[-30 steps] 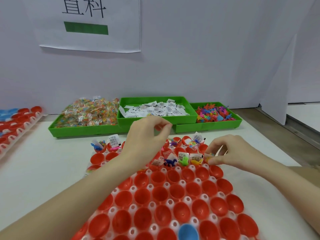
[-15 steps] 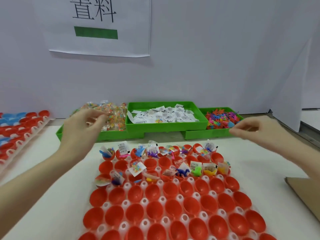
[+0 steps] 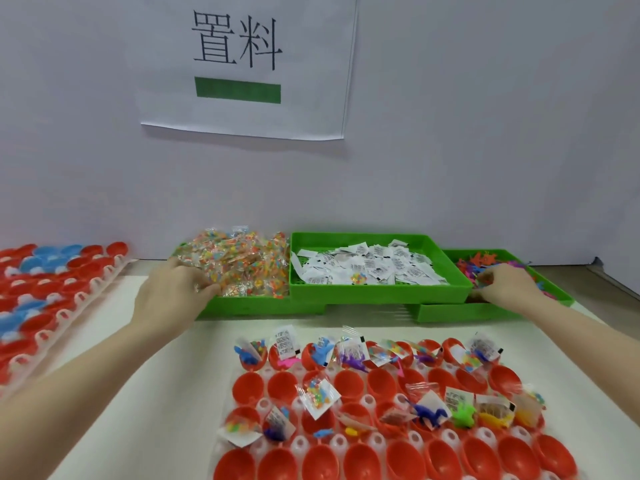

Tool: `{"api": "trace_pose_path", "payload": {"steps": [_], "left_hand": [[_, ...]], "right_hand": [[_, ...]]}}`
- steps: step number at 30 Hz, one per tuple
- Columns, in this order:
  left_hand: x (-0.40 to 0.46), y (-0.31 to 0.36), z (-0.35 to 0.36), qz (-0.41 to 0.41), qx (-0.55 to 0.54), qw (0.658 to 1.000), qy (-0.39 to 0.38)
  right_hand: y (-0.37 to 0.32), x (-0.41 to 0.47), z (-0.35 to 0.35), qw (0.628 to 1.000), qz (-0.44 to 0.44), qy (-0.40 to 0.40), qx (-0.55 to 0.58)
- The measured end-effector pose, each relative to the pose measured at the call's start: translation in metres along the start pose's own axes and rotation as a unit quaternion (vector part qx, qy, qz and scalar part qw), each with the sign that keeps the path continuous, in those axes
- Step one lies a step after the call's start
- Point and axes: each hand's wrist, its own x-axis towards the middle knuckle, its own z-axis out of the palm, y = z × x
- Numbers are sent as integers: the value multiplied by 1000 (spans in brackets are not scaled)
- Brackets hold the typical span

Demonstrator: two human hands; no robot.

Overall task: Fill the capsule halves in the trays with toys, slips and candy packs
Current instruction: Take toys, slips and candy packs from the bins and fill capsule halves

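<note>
Crinkly clear film makes the candy packs light, soft and slippery; pinch one by its sealed edge. Your left hand lies on the pile in the left bin, fingers curled into packs. Your right hand is in the toy bin; its grip cannot be told. Toys look small, bright and rubbery. Red capsule halves wait in the near tray.

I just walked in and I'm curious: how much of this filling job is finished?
The far row of red capsule halves and part of the third row hold toys, slips and candy. The left hand reaches into the candy packs and the right hand into the toys. Most of the second row and the nearest row are empty.
</note>
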Motion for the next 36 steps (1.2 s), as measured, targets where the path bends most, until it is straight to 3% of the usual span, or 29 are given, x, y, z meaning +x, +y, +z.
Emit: {"api": "trace_pose_path", "payload": {"steps": [4, 10, 19, 24, 28, 32, 36], "left_hand": [[1, 6, 4, -28, -8, 998, 54], [5, 11, 11, -16, 43, 999, 19], [1, 12, 7, 24, -13, 992, 124], [-1, 10, 2, -16, -98, 986, 131], [-7, 13, -2, -31, -149, 978, 141], [-15, 21, -2, -32, -171, 975, 136], [-17, 28, -2, -23, -200, 970, 138]], "right_hand": [[2, 1, -2, 994, -21, 90, 55], [3, 1, -7, 983, -25, 159, 91], [-5, -6, -23, 958, -75, 236, 147], [-18, -8, -30, 953, -42, 264, 144], [-52, -8, -31, 959, -80, 159, 220], [-94, -18, -20, 979, -132, 31, 149], [-116, -26, -3, 991, -104, -19, 83]]}}
